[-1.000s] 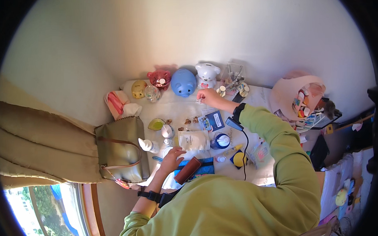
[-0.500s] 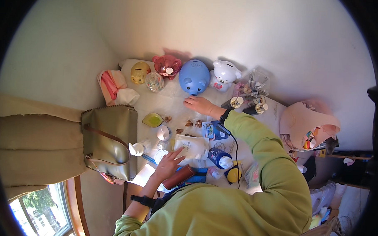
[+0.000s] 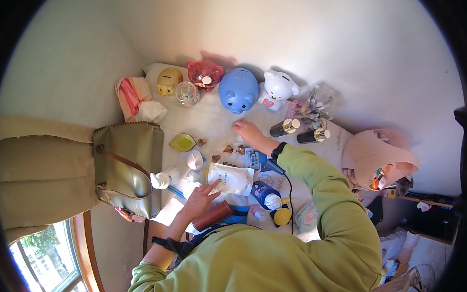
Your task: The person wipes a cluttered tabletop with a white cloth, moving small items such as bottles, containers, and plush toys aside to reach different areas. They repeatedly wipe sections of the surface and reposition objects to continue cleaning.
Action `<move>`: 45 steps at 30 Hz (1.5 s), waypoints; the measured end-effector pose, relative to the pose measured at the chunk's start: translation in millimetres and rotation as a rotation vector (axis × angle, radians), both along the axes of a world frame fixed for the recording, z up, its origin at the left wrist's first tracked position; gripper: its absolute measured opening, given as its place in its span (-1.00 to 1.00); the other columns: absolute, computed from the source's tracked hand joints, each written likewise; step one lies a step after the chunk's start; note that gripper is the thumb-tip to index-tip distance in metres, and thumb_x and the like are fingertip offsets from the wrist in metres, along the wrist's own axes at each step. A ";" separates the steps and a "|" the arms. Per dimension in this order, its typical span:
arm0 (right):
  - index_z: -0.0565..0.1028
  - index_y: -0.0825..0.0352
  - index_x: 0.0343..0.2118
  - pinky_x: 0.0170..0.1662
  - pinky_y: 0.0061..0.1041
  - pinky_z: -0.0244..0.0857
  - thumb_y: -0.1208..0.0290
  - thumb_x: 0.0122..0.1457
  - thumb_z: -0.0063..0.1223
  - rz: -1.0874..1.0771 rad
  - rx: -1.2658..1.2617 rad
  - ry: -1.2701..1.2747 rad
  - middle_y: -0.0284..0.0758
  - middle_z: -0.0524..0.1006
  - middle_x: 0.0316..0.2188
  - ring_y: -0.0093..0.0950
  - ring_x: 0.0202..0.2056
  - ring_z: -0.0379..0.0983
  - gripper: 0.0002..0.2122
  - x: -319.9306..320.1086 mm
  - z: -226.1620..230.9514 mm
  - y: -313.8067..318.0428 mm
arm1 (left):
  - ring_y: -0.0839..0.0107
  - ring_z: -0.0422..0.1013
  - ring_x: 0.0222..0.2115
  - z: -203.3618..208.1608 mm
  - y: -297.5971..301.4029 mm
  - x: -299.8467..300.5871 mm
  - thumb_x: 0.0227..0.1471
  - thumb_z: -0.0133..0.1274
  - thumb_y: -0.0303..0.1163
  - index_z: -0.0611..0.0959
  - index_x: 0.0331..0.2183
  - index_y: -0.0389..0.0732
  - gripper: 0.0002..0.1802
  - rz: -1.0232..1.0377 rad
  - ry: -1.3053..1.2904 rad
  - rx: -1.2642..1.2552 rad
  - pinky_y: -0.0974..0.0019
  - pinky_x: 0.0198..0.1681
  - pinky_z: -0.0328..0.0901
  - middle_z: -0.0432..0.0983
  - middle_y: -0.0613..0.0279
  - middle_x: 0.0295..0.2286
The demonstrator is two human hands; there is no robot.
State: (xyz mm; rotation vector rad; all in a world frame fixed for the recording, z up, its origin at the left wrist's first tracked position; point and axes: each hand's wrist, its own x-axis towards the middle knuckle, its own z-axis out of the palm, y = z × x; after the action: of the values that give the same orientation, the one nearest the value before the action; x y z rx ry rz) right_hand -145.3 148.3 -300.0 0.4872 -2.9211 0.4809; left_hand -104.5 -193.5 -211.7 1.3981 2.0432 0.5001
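Note:
My left hand [image 3: 201,200] has its fingers apart, with the fingertips at the lower left corner of a white pouch [image 3: 229,179]. A brown cylindrical case [image 3: 212,215] lies just right of that hand. My right hand [image 3: 249,132] hovers low over the white tabletop, in front of a blue pig-shaped coin bank [image 3: 238,89]. Its fingers are bent and pressed together; what they hold, if anything, is hidden. Several small brown clumps [image 3: 228,149] lie nearer to me, left of a blue card [image 3: 252,158]. A green leaf-shaped dish [image 3: 182,142] sits further left.
Along the wall stand a yellow bank [image 3: 169,81], a red pig bank [image 3: 204,74] and a white bear bank [image 3: 279,89]. Two black bottles [image 3: 313,136] and a pink basket [image 3: 364,158] are at right. A black cable [image 3: 291,194] runs down beside a dark blue bottle [image 3: 264,193]. An olive bag [image 3: 127,168] is at left.
My right hand has drawn slightly right, away from the blue pig bank's snout. My left hand stays by the white pouch. The whole view has shifted a little.

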 end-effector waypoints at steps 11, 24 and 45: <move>0.50 0.33 -0.44 -0.18 -0.31 0.34 0.54 -0.05 0.06 -0.123 -0.377 -0.090 -0.25 0.49 -0.34 -0.21 -0.23 0.38 -0.92 33.4 11.5 -17.0 | 0.11 0.29 -0.02 -5.2 1.3 -3.6 -0.13 0.16 -0.43 0.66 -0.16 -0.09 -0.62 0.079 -0.092 0.167 0.15 0.06 0.21 0.25 0.21 0.13; 0.45 0.32 -0.44 -0.25 -0.24 0.30 0.54 0.01 0.04 -0.223 -0.505 -0.011 -0.20 0.46 -0.41 -0.18 -0.27 0.38 -0.96 -24.2 9.1 -29.7 | 0.14 0.30 -0.04 -4.2 2.3 -1.7 -0.15 0.18 -0.41 0.68 -0.20 -0.09 -0.66 0.099 -0.078 0.171 0.17 0.03 0.23 0.29 0.23 0.11; 0.41 0.33 -0.42 -0.26 -0.22 0.33 0.60 -0.14 0.02 -0.111 -0.151 -0.081 -0.19 0.44 -0.44 -0.14 -0.32 0.39 -0.85 -1.6 27.5 -15.9 | 0.11 0.29 0.01 -6.4 -2.1 -0.1 -0.16 0.19 -0.39 0.67 -0.17 -0.07 -0.61 0.075 -0.051 0.146 0.13 0.04 0.21 0.26 0.20 0.13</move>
State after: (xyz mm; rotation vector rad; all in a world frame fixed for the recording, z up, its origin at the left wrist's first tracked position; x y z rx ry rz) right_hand -147.0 132.4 -272.5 0.2903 -2.9380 0.7142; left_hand -104.7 -195.6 -218.1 1.3813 2.0585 0.7222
